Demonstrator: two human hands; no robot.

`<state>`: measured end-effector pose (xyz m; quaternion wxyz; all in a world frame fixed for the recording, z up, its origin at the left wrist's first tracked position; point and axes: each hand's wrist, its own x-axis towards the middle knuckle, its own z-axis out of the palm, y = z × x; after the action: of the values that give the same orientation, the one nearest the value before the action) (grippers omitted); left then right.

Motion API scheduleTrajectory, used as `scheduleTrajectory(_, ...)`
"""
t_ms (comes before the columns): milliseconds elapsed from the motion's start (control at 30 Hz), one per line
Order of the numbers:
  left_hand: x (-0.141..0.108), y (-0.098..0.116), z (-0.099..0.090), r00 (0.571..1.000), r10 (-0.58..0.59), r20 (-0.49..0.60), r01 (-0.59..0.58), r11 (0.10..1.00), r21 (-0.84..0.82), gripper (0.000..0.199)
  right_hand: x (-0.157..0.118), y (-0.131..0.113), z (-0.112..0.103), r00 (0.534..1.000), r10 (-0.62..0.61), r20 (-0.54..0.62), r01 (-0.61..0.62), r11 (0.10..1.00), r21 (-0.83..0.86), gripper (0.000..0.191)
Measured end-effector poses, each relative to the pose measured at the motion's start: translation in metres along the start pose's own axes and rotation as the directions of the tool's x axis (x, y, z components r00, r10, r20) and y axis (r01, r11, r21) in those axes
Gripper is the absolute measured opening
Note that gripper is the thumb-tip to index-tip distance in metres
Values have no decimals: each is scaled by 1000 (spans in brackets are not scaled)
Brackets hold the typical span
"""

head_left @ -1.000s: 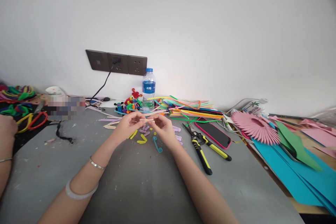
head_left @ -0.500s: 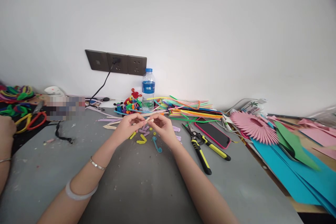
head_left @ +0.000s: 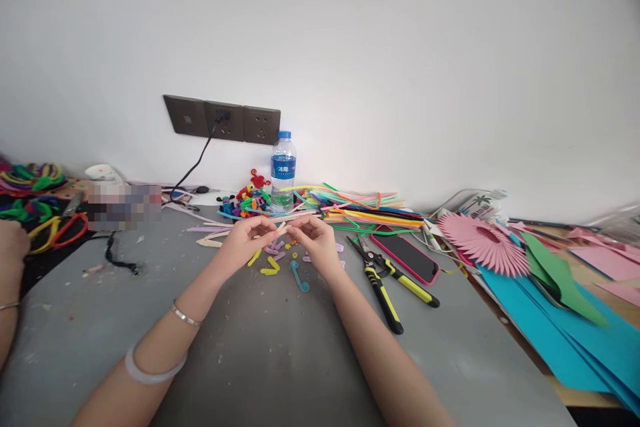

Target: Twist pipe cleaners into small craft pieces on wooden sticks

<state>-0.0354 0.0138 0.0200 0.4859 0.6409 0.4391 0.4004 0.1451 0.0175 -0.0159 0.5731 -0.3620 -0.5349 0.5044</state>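
Note:
My left hand (head_left: pixel 251 241) pinches a small cream pipe-cleaner piece (head_left: pixel 281 228) between thumb and fingers. Close on its right, my right hand (head_left: pixel 316 240) is closed with its fingertips at the other end of that piece. Below the hands on the grey table (head_left: pixel 260 360) lie short yellow pieces (head_left: pixel 271 267), purple pieces (head_left: pixel 275 250) and a blue piece with curled ends (head_left: pixel 299 277). Small orange bits (head_left: pixel 292 243) show between the hands. Long pipe cleaners (head_left: pixel 370 213) in many colours lie behind my right hand.
A water bottle (head_left: pixel 283 173) stands by the wall beside small colourful figures (head_left: pixel 250 199). Pliers (head_left: pixel 383 273) and a phone (head_left: pixel 407 255) lie on the right, near a pink paper fan (head_left: pixel 483 243) and blue sheets (head_left: pixel 560 333). Another person's hand (head_left: pixel 13 247) is at far left, near scissors (head_left: pixel 70 230).
My right hand has shifted slightly right, widening the gap between the hands, so more of the cream piece and the orange bits show. My left hand has hardly moved.

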Motion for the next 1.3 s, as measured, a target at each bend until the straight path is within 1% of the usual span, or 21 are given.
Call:
scheduleTrajectory(200,-1,0,1,1000,-22,8,23,998,-59,30,0,0,-1,997,12,-72,-14,999,-36,34)
scheduleTrajectory(333,0,-3,1,999,-33,28,35,994,-100,28,0,-3,-2,992,-65,-110,57,995,-79,46)
scheduleTrajectory(400,0,-4,1,999,-23,32,26,995,-93,28,1,-5,-2,993,-85,-84,77,992,-102,42)
scheduleTrajectory(467,1,-6,1,999,-8,35,11,997,-77,27,1,-4,0,998,-63,-20,60,993,-104,37)
scheduleTrajectory(567,1,-9,2,999,25,44,-24,999,-37,26,0,-2,4,998,-20,61,25,997,-77,35)
scheduleTrajectory(700,2,-9,4,998,34,52,-34,999,-3,27,-1,-1,5,994,8,107,-2,998,-64,34)
scheduleTrajectory(900,1,-7,3,998,-12,62,15,999,-52,32,-2,-5,5,991,31,134,-24,998,-53,36)
scheduleTrajectory(1033,1,-8,3,999,-18,37,22,995,-102,34,-2,-4,6,992,19,128,-22,999,24,35)
scheduleTrajectory(1133,1,-10,3,1000,-2,19,4,993,-118,35,-1,-2,7,991,42,130,-51,996,71,38)
scheduleTrajectory(1200,1,-10,3,999,18,32,-15,995,-98,34,-1,0,7,988,48,144,-56,997,51,38)
scheduleTrajectory(1300,1,-9,5,998,35,54,-31,998,-62,34,-1,0,6,989,29,143,-28,1000,-11,38)
